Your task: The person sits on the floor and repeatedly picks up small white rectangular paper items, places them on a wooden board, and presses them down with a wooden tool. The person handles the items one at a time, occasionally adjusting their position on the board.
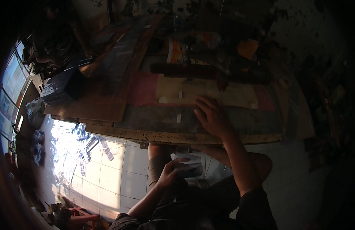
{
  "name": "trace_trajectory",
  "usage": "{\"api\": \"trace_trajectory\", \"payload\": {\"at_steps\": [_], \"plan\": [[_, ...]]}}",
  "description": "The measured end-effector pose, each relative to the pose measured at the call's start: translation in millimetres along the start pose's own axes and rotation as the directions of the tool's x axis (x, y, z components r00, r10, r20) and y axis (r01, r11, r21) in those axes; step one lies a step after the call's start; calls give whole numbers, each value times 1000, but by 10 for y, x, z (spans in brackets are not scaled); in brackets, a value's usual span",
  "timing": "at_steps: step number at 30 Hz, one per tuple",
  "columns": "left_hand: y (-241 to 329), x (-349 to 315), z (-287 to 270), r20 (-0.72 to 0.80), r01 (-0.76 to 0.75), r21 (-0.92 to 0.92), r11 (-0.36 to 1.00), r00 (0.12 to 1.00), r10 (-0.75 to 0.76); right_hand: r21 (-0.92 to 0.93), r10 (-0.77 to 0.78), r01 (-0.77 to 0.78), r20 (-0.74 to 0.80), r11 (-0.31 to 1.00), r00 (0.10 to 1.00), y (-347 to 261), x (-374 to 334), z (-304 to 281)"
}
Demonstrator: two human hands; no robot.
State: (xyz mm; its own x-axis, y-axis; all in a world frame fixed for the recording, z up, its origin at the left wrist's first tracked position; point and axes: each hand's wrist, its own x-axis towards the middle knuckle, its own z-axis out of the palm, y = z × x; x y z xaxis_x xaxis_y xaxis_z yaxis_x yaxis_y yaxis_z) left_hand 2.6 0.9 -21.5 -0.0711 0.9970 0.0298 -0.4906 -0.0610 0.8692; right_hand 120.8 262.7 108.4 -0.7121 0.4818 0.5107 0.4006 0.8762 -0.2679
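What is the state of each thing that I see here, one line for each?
Yellow sheet: lying flat between red ends
Right hand: fingers spread, at yellow sheet
Left hand: lowered, at pale item, grip unclear
White pieces: two, lying apart
Strips: scattered across floor

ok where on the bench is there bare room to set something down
The grey surface in front of the pink sheet looks bare left of the nearer small white strip and right of the right hand. The brown board has room right of the dark block. Crowded: around the dark bar and printed sheet.
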Motion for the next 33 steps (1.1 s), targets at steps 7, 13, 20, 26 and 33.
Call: {"api": "trace_trajectory", "payload": {"at_steps": [7,13,20,26,33], "plan": [[83,20,42,2,41,-1,999,999,-41,11,9,-9,-4,1000,1000,-14,19,-23],[120,16,60,-24,49,54,997,999,-48,-33,11,-11,-5,999,1000,-47,2,-5],[93,16,47,-1,60,-7,998,998,-60,-46,-12,12,-7,999,1000,-60,-10,-27],[15,-12,31,-21,47,-17,999,999,-47,-25,-8,8,-9,1000,1000,-69,10,-32],[282,32,200,-107,178,98,979,980,-168,9,-27,28,-15,1000,1000,-154,-91,-121]]}}
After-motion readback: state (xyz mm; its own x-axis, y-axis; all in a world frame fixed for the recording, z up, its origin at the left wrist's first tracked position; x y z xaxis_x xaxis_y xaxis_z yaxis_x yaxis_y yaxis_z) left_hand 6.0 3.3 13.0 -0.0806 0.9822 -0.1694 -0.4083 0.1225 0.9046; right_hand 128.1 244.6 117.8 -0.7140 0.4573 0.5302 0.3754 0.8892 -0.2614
